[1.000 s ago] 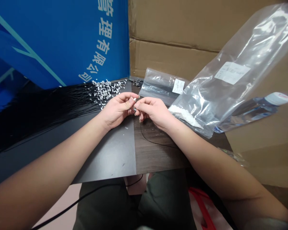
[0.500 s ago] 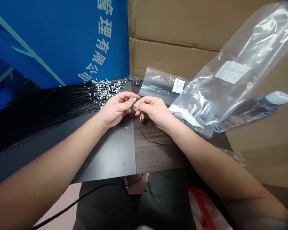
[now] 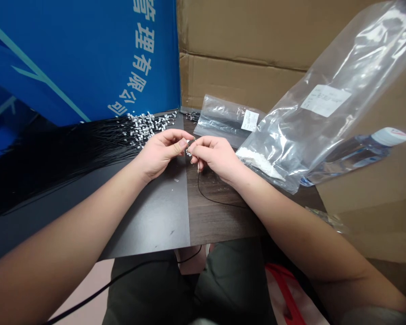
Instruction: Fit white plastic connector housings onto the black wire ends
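My left hand (image 3: 162,153) is closed in a pinch at the middle of the table, thumb and forefinger on a small white piece (image 3: 188,142), mostly hidden by the fingertips. Facing it, almost touching, my right hand (image 3: 214,155) pinches a thin black wire (image 3: 208,198). The wire hangs below the right fingers and curves right across the table, passing under the right forearm. More tiny white bits (image 3: 188,153) show between the two hands; whether they are held or lie behind is unclear.
Left lies a large bundle of black wires (image 3: 54,144) with white connector ends (image 3: 145,128). Right are a flat clear bag (image 3: 219,115), a large bag (image 3: 291,140) holding white pieces (image 3: 259,162), and a water bottle (image 3: 355,155). A blue panel (image 3: 88,54) and cardboard (image 3: 243,40) stand behind.
The hands have drawn slightly apart at the fingertips, so more of the small white bits between them shows. The whole view has shifted slightly left.
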Available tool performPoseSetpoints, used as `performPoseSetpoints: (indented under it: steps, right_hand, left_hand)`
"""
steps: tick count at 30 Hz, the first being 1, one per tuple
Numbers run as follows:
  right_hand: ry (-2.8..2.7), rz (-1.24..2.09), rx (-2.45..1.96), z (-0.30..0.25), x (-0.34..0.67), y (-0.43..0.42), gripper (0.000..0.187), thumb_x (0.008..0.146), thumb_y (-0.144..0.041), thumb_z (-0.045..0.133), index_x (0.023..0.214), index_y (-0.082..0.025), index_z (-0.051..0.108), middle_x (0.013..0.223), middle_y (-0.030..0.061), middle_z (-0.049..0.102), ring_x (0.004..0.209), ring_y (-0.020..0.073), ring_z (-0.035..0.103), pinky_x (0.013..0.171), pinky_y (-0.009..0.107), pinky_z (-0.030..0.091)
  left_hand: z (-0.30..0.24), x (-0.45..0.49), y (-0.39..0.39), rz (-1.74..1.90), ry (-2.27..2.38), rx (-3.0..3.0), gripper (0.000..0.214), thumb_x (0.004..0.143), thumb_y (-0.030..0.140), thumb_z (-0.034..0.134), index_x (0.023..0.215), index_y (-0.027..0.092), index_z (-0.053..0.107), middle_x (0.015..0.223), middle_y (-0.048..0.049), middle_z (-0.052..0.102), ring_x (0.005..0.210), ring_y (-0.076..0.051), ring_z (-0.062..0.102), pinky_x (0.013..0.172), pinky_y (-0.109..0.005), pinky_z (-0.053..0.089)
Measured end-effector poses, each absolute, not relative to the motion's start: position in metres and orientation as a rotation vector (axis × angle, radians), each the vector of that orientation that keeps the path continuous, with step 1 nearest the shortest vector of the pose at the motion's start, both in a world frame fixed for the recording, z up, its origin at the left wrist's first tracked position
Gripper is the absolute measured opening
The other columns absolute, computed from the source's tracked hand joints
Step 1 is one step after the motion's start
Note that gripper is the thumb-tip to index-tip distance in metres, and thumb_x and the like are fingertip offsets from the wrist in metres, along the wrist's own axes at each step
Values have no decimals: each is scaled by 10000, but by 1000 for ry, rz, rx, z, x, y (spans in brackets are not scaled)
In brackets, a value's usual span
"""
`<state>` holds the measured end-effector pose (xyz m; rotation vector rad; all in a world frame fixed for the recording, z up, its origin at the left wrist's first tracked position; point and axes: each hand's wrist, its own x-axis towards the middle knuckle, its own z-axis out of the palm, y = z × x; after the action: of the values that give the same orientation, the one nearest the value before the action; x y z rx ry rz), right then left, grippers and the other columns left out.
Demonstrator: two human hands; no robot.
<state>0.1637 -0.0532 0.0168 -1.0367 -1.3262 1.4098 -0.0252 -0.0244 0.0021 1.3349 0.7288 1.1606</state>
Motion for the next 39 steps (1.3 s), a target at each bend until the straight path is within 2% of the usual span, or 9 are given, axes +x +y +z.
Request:
performPoseSetpoints:
  steps: [14, 39]
  right_hand:
    - [-1364, 1372, -1067, 17, 165, -53, 72, 829, -208, 731, 768, -193, 697, 633, -23, 698, 443, 85, 560, 427, 219, 458]
    - [-1366, 1395, -1059, 18, 165, -52, 79, 834, -190, 719, 768, -184, 677, 623, -36, 681, 440, 78, 561, 424, 210, 464]
  left_hand:
    - [0, -28, -21, 1168, 732, 1443, 271, 810, 407, 959, 993, 223, 882, 886, -44, 761, 752, -119, 615, 741, -251, 502]
    - [0, -28, -21, 1157, 716, 1435, 274, 805, 410, 961, 991, 225, 884, 911, -54, 778, 742, -126, 623, 729, -267, 514]
